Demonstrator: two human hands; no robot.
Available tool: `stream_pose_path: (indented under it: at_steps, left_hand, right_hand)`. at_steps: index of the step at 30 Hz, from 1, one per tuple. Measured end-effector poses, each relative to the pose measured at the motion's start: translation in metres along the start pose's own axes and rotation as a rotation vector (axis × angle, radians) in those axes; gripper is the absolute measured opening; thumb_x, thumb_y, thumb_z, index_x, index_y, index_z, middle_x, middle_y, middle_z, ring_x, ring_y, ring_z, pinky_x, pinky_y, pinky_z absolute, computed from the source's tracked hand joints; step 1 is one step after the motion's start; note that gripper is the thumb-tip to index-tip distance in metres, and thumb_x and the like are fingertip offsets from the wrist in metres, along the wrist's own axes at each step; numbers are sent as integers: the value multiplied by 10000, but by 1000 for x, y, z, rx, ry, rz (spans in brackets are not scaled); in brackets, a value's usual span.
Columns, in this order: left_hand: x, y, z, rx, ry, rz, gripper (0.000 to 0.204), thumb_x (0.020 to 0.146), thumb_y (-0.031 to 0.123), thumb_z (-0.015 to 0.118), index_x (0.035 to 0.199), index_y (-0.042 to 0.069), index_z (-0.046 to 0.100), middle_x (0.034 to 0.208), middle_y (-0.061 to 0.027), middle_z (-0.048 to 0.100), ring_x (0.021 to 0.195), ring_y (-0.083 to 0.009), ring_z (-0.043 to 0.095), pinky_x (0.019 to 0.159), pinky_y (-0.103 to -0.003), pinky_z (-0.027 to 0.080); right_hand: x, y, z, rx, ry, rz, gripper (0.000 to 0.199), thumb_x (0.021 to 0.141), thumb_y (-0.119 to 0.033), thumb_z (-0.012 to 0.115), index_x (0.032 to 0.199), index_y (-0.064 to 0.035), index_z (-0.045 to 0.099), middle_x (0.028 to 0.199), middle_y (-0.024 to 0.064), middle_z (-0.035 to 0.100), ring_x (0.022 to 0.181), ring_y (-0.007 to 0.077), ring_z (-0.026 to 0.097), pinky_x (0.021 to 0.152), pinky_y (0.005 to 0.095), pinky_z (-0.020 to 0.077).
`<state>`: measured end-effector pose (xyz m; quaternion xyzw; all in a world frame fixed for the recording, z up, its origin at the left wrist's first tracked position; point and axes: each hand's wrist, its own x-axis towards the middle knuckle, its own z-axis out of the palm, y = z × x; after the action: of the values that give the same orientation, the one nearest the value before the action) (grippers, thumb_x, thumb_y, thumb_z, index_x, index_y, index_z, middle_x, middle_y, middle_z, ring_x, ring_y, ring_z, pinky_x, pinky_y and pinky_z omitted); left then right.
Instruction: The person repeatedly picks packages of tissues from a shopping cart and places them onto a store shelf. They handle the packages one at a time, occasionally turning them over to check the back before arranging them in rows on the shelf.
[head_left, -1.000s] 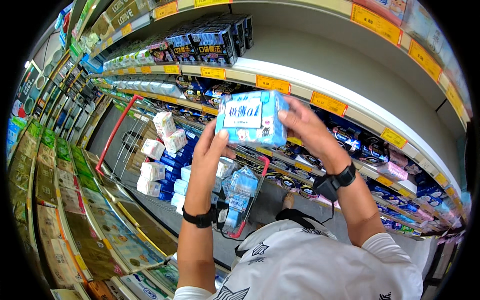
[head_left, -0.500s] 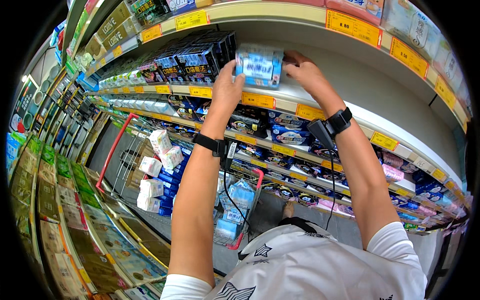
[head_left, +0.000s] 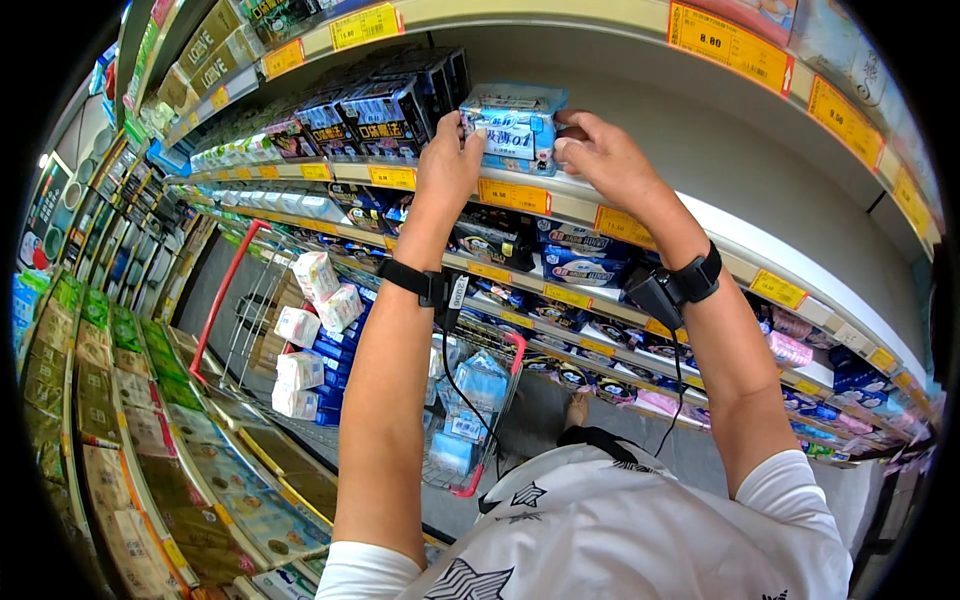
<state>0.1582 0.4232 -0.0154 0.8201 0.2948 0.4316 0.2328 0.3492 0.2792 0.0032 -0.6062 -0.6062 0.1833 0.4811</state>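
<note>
A light blue, soft plastic-wrapped pack with a pale label stands upright near the front of the upper shelf. My left hand grips its left side, the thumb on the front face. At the opposite side, my right hand holds the pack's right edge with bent fingers. Dark, boxy packs are stacked just left of it on the same shelf. Both wrists wear black straps with small devices and cables.
Below and left stands a wire shopping cart with red handles, loaded with white, dark blue and light blue packs. Price tags line the shelf edge. Lower shelves hold dark blue packs. A low display of packages runs along the left.
The light blue pack has settled on the shelf beside the dark packs, its front now sharper. My right hand has moved down slightly and closed against its right side.
</note>
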Motion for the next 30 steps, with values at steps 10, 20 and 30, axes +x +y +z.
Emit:
stream_pose_path:
  at_steps: [10, 20, 30]
  left_hand:
    - [-123, -28, -32, -317, 147, -77, 483, 1007, 240, 624, 1386, -30, 496, 1308, -152, 605, 1176, -208, 587, 1010, -343, 477]
    - [-389, -172, -47, -194, -82, -869, 356, 954, 268, 673, 1130, -40, 643, 944, -70, 679, 853, -136, 610, 802, -282, 494]
    - [-462, -247, 27, 358, -500, -893, 415, 871, 309, 701, 1057, -61, 681, 1035, -274, 695, 999, -427, 668, 860, -480, 525]
  right_hand:
    - [-85, -30, 27, 354, 54, -115, 309, 1019, -186, 544, 1263, -1, 587, 1122, 105, 674, 962, 156, 679, 840, 288, 545]
    - [-198, 63, 164, 567, -492, 563, 292, 1021, -187, 527, 1245, -4, 570, 1048, 90, 673, 869, 155, 679, 750, 281, 552]
    - [-210, 76, 190, 505, -611, 691, 323, 1014, -201, 536, 1266, -2, 568, 1070, 120, 670, 872, 174, 686, 750, 287, 559]
